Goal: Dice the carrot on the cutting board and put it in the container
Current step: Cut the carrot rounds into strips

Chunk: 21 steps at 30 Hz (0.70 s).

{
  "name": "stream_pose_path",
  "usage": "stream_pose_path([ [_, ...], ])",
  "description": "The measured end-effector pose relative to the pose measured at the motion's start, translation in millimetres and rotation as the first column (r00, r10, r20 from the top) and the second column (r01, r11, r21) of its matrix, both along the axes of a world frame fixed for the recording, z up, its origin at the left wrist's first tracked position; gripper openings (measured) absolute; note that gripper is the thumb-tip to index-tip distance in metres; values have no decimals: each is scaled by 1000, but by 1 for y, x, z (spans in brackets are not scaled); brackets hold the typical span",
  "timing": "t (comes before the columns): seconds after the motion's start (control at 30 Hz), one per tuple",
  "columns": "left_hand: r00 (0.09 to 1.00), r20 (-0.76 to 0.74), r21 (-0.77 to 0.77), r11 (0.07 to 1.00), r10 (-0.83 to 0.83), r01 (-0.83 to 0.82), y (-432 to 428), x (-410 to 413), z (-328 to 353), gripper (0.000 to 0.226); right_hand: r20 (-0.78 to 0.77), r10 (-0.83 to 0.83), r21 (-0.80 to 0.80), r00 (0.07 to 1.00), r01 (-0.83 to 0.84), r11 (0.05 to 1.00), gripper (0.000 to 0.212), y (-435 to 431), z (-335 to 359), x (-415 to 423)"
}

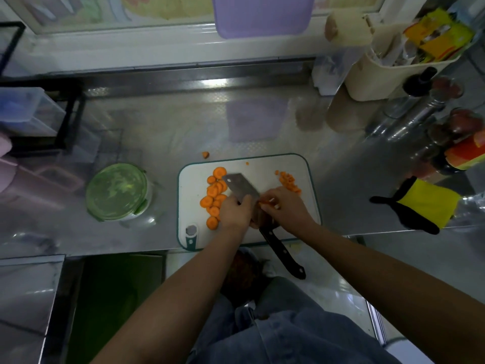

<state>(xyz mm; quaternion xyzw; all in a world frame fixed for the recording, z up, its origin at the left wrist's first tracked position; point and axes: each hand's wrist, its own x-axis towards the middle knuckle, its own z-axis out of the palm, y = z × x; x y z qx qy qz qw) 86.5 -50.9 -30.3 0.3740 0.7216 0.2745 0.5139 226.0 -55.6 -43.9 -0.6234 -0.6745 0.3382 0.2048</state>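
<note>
Left to right on the tabletop (341, 179): lidded green container (116, 193); carrot slices (214, 197) on cutting board (301, 174); left hand (235, 212) steadying cleaver (241, 189); right hand (287, 206) pinching carrot bits; diced carrot (288, 181). Mid-dicing; more chopping likely next.

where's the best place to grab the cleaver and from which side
Take the cleaver by its black handle, coming from the near counter edge: the handle juts past the cutting board toward the person, clear and unheld, while both hands crowd the blade.
</note>
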Motion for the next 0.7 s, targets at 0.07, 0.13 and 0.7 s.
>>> stream_pose_path([
  [0.07, 1000, 0, 14, 1000, 9, -9, -1, -2, 1, 35, 18, -8, 0, 1000, 8, 1000, 13, 4, -6, 1],
  [0.13, 1000, -11, 8, 1000, 11, -11, 0, -5, -2, 38, 39, -30, 15, 999, 30, 999, 12, 8, -10, 4],
  [0.7, 990, -140, 87, 996, -15, 28, 16, -5, 3, 28, 11, -31, 71, 999, 31, 997, 26, -2, 21, 15],
])
